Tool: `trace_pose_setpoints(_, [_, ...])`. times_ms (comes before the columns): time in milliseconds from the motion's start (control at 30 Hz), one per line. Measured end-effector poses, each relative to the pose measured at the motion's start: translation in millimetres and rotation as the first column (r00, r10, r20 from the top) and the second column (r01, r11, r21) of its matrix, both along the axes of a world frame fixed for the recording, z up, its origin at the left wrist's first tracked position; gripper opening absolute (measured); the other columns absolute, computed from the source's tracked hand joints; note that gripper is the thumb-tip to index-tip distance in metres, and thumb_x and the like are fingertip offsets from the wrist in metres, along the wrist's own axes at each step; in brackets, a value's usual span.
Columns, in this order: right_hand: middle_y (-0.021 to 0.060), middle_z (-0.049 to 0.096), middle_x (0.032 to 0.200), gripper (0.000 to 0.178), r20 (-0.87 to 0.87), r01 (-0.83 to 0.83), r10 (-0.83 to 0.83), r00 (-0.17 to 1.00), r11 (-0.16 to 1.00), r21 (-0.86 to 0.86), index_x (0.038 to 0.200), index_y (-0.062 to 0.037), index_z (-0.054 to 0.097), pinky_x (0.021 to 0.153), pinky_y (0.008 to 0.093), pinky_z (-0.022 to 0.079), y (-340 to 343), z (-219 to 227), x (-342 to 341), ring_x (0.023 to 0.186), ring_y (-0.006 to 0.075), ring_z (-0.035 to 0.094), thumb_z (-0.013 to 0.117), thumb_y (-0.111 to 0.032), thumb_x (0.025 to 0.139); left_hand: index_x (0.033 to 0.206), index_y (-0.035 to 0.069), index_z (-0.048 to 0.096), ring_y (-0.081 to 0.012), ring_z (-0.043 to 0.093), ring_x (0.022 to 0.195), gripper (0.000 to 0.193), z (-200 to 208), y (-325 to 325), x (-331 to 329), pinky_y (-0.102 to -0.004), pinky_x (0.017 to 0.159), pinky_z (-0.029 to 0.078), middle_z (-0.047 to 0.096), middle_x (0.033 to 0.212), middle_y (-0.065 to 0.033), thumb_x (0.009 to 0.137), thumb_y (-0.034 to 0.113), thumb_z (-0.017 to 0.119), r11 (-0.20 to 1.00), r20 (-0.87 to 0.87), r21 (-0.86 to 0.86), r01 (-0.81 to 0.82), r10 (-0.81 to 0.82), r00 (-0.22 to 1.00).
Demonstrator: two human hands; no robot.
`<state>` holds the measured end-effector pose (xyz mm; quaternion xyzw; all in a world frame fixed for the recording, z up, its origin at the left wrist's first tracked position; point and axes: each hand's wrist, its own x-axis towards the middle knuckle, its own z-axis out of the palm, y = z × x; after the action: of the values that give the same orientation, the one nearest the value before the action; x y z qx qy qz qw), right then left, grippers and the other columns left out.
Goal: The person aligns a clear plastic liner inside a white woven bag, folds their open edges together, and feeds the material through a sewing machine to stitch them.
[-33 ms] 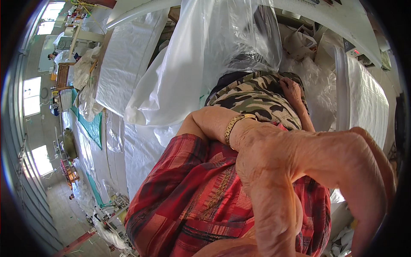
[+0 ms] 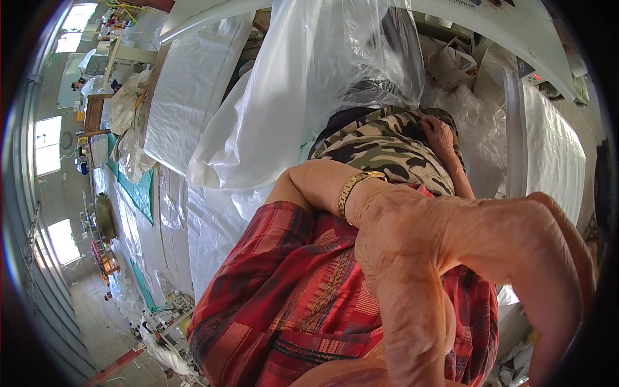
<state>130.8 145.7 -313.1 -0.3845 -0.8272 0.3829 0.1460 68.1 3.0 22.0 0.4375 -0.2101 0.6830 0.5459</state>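
My left hand (image 2: 419,238) is raised very close, with a gold watch (image 2: 351,193) on its wrist. Its thumb and bent fingers stand wide apart, with nothing visible between them; the fingertips run out of view. On my lap, over the camouflage trousers (image 2: 380,145), rests my right hand (image 2: 440,137), fingers laid along the cloth with no object showing in them. Both arms are in front of or beside my red plaid shirt (image 2: 277,284). Clear plastic sheeting (image 2: 258,122) hangs down just beyond my knees and spreads to the left.
A white work table edge (image 2: 509,32) crosses the far side above my legs. At right stands a plastic-wrapped roll or stack (image 2: 548,135), with crumpled plastic film (image 2: 471,122) beside it. Leftward lie a long sheet-covered surface (image 2: 193,97), green sheeting (image 2: 132,184) and workshop clutter.
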Motion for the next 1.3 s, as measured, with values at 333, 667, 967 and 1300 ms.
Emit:
trace_pose_setpoints(333, [0.0188, 0.069, 0.092, 0.028, 0.011, 0.011, -0.011, 1.0, 1.0, 0.006, 0.101, -0.0045, 0.067, 0.076, 0.044, 0.049, -0.8, 1.0, -0.9, 0.087, 0.0376, 0.066, 0.056, -0.028, 0.092, 0.117, 0.009, 0.062, -0.0298, 0.059, 0.115, 0.021, -1.9, 0.4, -1.5, -0.0435, 0.098, 0.053, 0.058, 0.125, -0.0178, 0.1, 0.007, 0.05, 1.0, 0.011, 0.002, 0.015, -0.015, 1.0])
trace_pose_setpoints(667, [0.0187, 0.069, 0.092, 0.026, 0.018, 0.011, -0.011, 1.0, 1.0, -0.001, 0.101, -0.0056, 0.067, 0.076, 0.0447, 0.049, -1.1, 2.6, -1.3, 0.088, 0.0388, 0.065, 0.056, -0.028, 0.092, 0.117, 0.008, 0.062, -0.0298, 0.058, 0.117, 0.021, -3.1, 0.0, -4.1, -0.0437, 0.099, 0.052, 0.058, 0.127, -0.0171, 0.1, 0.007, 0.05, 0.999, 0.025, 0.006, 0.032, -0.032, 0.999])
trace_pose_setpoints(967, [0.0192, 0.069, 0.091, 0.026, 0.003, 0.012, -0.013, 1.0, 1.0, 0.024, 0.1, -0.0053, 0.067, 0.075, 0.0456, 0.05, -0.3, -2.5, -0.5, 0.087, 0.0398, 0.065, 0.056, -0.028, 0.092, 0.118, 0.007, 0.062, -0.0298, 0.057, 0.119, 0.021, -3.3, 0.0, -7.2, -0.0438, 0.1, 0.052, 0.058, 0.128, -0.0166, 0.101, 0.006, 0.049, 0.998, 0.034, 0.009, 0.069, -0.069, 0.997])
trace_pose_setpoints(1300, [0.0195, 0.068, 0.091, 0.026, 0.047, -0.001, 0.002, 0.999, 1.0, -0.012, 0.1, -0.0057, 0.067, 0.075, 0.0458, 0.05, -0.3, 2.4, 0.0, 0.087, 0.0397, 0.065, 0.056, -0.028, 0.093, 0.118, 0.006, 0.061, -0.0298, 0.056, 0.122, 0.021, -4.4, 2.6, -12.8, -0.044, 0.102, 0.051, 0.057, 0.129, -0.0159, 0.101, 0.006, 0.049, 0.996, 0.065, -0.003, 0.095, -0.094, 0.993])
